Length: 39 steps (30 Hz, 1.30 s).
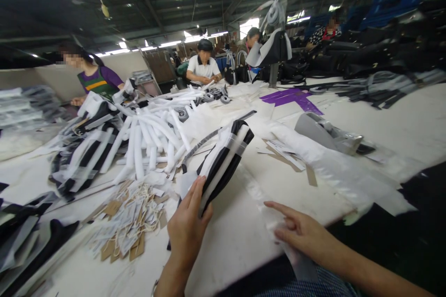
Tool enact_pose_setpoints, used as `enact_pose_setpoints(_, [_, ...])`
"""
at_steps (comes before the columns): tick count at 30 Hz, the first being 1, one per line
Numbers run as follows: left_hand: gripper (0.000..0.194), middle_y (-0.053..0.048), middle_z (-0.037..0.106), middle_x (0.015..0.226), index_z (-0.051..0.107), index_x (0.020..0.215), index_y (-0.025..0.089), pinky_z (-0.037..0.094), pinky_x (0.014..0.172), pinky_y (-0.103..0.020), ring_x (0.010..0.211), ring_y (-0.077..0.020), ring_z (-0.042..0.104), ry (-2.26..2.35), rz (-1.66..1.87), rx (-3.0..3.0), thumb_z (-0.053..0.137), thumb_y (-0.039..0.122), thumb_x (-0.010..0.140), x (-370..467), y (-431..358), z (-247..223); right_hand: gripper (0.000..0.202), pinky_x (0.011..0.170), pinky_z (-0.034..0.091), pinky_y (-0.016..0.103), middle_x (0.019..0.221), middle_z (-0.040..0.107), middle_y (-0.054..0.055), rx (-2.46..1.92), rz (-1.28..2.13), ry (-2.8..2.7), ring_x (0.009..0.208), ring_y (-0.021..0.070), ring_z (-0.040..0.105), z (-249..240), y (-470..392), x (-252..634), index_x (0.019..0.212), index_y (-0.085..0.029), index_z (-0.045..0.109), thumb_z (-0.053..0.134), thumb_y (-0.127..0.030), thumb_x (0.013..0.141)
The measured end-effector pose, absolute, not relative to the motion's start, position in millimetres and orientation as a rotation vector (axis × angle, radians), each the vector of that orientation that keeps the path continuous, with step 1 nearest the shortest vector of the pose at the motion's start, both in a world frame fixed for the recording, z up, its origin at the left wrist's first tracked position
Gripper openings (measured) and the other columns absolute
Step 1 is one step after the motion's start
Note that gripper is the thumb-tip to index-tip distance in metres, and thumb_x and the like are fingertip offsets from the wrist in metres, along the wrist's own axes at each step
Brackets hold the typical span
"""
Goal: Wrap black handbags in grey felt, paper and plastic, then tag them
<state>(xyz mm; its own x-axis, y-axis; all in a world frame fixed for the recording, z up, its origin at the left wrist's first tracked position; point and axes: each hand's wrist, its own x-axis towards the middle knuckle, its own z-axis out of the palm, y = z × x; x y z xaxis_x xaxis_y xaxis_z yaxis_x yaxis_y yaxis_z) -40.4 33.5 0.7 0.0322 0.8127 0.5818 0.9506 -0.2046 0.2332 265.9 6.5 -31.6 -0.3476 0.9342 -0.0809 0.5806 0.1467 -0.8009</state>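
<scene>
Bag-packing bench, one black-and-white piece in hand and a clear plastic bag lying ready beside it.

The left hand (186,229) grips a folded black-and-white item (225,160) by its lower end, fingers closed around it, tilted up and away over the white table (226,241). The right hand (299,232) lies flat with fingers spread on a clear plastic bag (327,167) that stretches away from it across the table. The item appears not yet bagged, so the work on this piece looks barely begun. Left of the left hand lies a heap of paper tags (128,222); beyond it, a pile of white rolled pieces (153,134) and more black-and-white items (87,148) seemingly wait their turn. Farther off, other people (204,67) work at the same table.
</scene>
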Motion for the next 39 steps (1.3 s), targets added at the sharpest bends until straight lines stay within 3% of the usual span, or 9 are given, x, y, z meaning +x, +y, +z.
enact_pose_setpoints(4, [0.069,-0.001,0.063,0.138,0.041,0.149,0.032,0.059,0.08,-0.024,0.112,-0.0201,0.068,-1.806,-0.912,-2.057,0.066,0.016,0.087,-37,38,6,0.066,0.049,0.05,0.028,0.061,0.067,-0.001,-1.471,0.775,-2.261,0.053,0.0207,0.065,-21,1,260,0.154,-0.023,0.038,0.055,-0.048,0.095])
enact_pose_setpoints(8, [0.069,-0.001,0.063,0.137,0.04,0.149,0.031,0.058,0.08,-0.023,0.11,-0.0188,0.069,-1.709,-0.907,-2.024,0.065,0.014,0.087,-34,38,6,0.056,0.068,0.058,0.039,0.095,0.075,0.011,-1.39,0.017,-2.29,0.078,0.0284,0.071,-11,10,264,0.143,-0.023,0.055,0.054,-0.053,0.096])
enact_pose_setpoints(12, [0.069,-0.001,0.061,0.14,0.039,0.15,0.03,0.056,0.089,-0.024,0.114,-0.0178,0.068,-1.583,-0.947,-2.037,0.061,0.01,0.088,-24,32,9,0.064,0.112,0.041,0.054,0.147,0.051,0.014,-1.013,0.158,-2.508,0.134,0.035,0.049,-26,31,248,0.147,-0.021,0.05,0.056,-0.057,0.095])
enact_pose_setpoints(16, [0.062,-0.005,0.061,0.14,0.044,0.147,0.025,0.054,0.095,-0.027,0.119,-0.0188,0.065,-1.358,-0.977,-2.093,0.058,0.008,0.089,-6,26,15,0.07,0.118,0.03,0.058,0.155,0.039,0.015,-0.931,0.375,-2.636,0.143,0.0349,0.036,-50,52,230,0.153,-0.02,0.041,0.057,-0.056,0.095])
enact_pose_setpoints(21, [0.052,-0.006,0.059,0.141,0.052,0.142,0.024,0.051,0.102,-0.032,0.13,-0.0223,0.057,-1.12,-0.981,-2.188,0.057,0.008,0.093,18,21,8,0.056,0.113,0.041,0.052,0.146,0.053,0.015,-0.889,0.269,-2.55,0.137,0.0323,0.046,-50,52,225,0.146,-0.018,0.05,0.06,-0.033,0.094])
enact_pose_setpoints(24, [0.047,-0.007,0.057,0.143,0.052,0.142,0.026,0.053,0.101,-0.034,0.133,-0.0231,0.054,-1.072,-0.943,-2.264,0.051,0.012,0.098,29,17,-8,0.028,0.089,0.056,0.043,0.108,0.072,0.014,-0.668,0.156,-2.472,0.103,0.0284,0.067,-41,37,231,0.111,-0.015,0.07,0.048,-0.026,0.098])
enact_pose_setpoints(28, [0.039,-0.005,0.058,0.142,0.055,0.139,0.029,0.055,0.096,-0.032,0.129,-0.0218,0.057,-1.017,-0.887,-2.336,0.042,0.022,0.103,40,14,-33,0.036,0.056,0.045,0.032,0.067,0.063,0.005,-0.477,0.127,-2.444,0.06,0.0187,0.057,-13,21,242,0.076,-0.019,0.064,0.04,-0.027,0.102])
enact_pose_setpoints(35, [0.039,-0.003,0.062,0.138,0.056,0.138,0.03,0.058,0.091,-0.031,0.123,-0.021,0.062,-0.962,-0.849,-2.288,0.043,0.018,0.103,46,13,-37,0.042,0.072,0.048,0.028,0.076,0.068,0.004,-1.047,0.418,-2.248,0.074,0.0154,0.064,49,104,234,0.074,-0.018,0.063,0.039,-0.034,0.105])
enact_pose_setpoints(39, [0.036,-0.002,0.066,0.132,0.061,0.132,0.033,0.059,0.086,-0.03,0.117,-0.0205,0.066,-0.977,-0.87,-2.228,0.046,0.021,0.102,50,6,-35,0.014,0.086,0.051,0.03,0.099,0.073,0.005,-1.411,0.537,-2.433,0.092,0.0186,0.066,47,184,202,0.096,-0.017,0.071,0.062,-0.028,0.096])
